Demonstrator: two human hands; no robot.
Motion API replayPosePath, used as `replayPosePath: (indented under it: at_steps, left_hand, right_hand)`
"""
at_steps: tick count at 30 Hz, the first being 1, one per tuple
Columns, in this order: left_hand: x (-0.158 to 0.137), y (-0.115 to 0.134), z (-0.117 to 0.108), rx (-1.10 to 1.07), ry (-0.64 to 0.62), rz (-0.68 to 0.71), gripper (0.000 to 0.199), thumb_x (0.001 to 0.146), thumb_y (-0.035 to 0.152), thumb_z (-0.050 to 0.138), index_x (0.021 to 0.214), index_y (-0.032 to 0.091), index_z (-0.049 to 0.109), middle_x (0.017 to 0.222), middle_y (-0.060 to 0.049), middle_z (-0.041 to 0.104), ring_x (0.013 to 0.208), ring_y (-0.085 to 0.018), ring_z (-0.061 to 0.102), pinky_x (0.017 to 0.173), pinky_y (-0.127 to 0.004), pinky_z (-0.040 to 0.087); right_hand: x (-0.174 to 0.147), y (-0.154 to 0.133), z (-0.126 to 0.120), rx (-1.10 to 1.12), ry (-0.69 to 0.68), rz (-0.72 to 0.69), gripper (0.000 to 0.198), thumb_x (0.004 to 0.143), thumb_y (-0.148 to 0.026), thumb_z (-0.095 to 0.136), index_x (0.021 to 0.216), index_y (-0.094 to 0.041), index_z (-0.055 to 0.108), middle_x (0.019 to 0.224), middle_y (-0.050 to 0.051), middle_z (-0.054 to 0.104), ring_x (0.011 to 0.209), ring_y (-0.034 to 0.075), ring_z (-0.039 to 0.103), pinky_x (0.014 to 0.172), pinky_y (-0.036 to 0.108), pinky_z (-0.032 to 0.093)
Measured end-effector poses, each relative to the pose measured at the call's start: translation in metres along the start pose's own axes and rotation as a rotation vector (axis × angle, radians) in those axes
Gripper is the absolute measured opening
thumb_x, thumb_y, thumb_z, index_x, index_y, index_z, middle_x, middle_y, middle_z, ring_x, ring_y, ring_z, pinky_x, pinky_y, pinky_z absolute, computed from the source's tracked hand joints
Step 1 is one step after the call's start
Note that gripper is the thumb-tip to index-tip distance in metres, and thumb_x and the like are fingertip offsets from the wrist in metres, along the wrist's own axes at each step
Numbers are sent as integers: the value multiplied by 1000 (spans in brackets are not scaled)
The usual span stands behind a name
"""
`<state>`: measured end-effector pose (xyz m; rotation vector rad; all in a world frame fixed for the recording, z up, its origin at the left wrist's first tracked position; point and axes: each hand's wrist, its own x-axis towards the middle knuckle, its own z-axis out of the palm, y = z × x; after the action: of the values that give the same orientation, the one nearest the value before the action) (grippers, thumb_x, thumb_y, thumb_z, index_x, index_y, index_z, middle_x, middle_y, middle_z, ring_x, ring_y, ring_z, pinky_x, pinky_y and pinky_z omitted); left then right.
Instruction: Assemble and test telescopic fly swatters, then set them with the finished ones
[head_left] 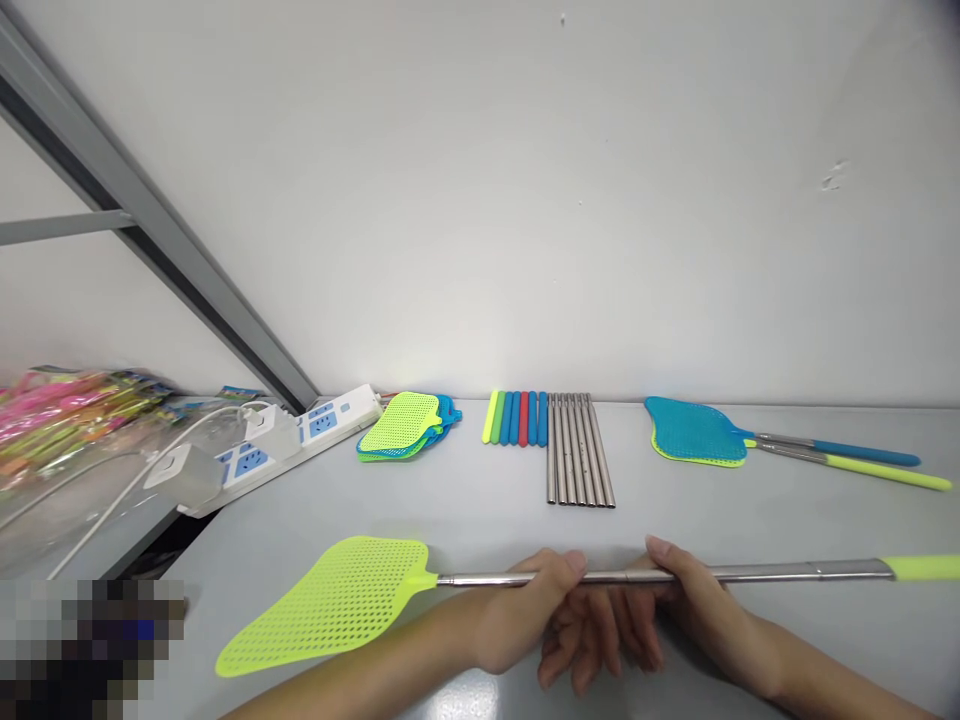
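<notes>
A yellow-green fly swatter (345, 605) with an extended telescopic metal shaft lies level across my view, its perforated head to the left and its yellow-green grip at the right edge. My left hand (536, 615) holds the shaft near its middle, thumb on top and fingers below. Just to the right, my right hand (694, 600) is closed on the same shaft, its thumb also on top. The fingers of both hands overlap under the shaft, so part of them is hidden.
Behind lie a stack of loose swatter heads (401, 425), a row of coloured grips (514, 420) and several metal tubes (577, 450). Two swatters (697, 430) lie at the right. A power strip (285, 450) with plugs and cables, and plastic-wrapped goods (75, 420), are at the left.
</notes>
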<state>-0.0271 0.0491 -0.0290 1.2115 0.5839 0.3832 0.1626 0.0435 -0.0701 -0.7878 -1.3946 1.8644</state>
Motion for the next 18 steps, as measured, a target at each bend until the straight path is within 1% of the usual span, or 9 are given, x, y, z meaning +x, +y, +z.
replayPosePath:
  at_steps: [5,10,13,15,18]
  left_hand:
    - [5,-4,-3,-4,-74,17,72,82,55,10,73,9,65,43,-1,49,28,-6,31,34,-20,28]
    - [7,-4,-2,-9,-97,2,71,84,50,8,73,8,65,42,0,46,27,-6,30,32,-19,25]
    - [7,-2,0,-11,-109,2,72,85,47,7,70,9,65,40,1,44,27,-5,29,32,-19,23]
    - [8,-1,2,-4,-119,-6,72,85,47,7,67,9,65,38,1,42,26,-5,29,31,-19,22]
    - [9,4,5,7,-126,-54,72,84,49,8,64,10,64,36,2,40,25,-5,29,29,-18,21]
  right_hand:
    - [-1,2,0,-31,-19,-19,73,85,-47,5,48,-14,58,57,8,57,62,18,53,75,36,37]
    - [-3,-5,1,-98,-30,1,71,85,-50,7,51,-14,58,58,8,58,64,18,53,76,36,37]
    - [-3,-9,3,-127,-47,10,71,84,-50,6,50,-14,57,55,7,56,63,18,53,75,35,37]
    - [-3,-10,4,-144,-45,31,71,84,-50,5,49,-15,56,51,6,55,60,18,52,73,34,37]
    - [-5,-10,6,-183,-54,116,71,83,-52,3,47,-16,52,46,4,50,53,16,49,66,32,38]
